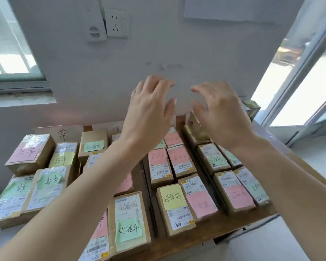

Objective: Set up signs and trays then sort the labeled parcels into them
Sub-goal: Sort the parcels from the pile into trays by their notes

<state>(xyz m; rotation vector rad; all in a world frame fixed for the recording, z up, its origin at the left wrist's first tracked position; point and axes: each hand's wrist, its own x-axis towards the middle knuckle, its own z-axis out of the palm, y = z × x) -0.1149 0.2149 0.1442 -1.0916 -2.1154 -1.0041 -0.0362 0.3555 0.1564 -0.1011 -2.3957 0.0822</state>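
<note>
Several brown cardboard parcels with pink, green and yellow handwritten notes lie in flat brown trays [216,226] on the table. A parcel with a green note [129,225] sits at the front, one with a yellow note [174,202] to its right. White paper signs [61,131] with handwritten characters stand against the wall behind the trays. My left hand [149,108] and my right hand [218,110] are both raised above the far row of parcels, fingers spread, holding nothing. A tilted parcel [196,127] stands just below my right hand.
A white wall with a socket plate [117,22] rises right behind the table. An open window [309,87] is at the right, another window [9,53] at the left. A small box [251,107] sits at the table's far right corner.
</note>
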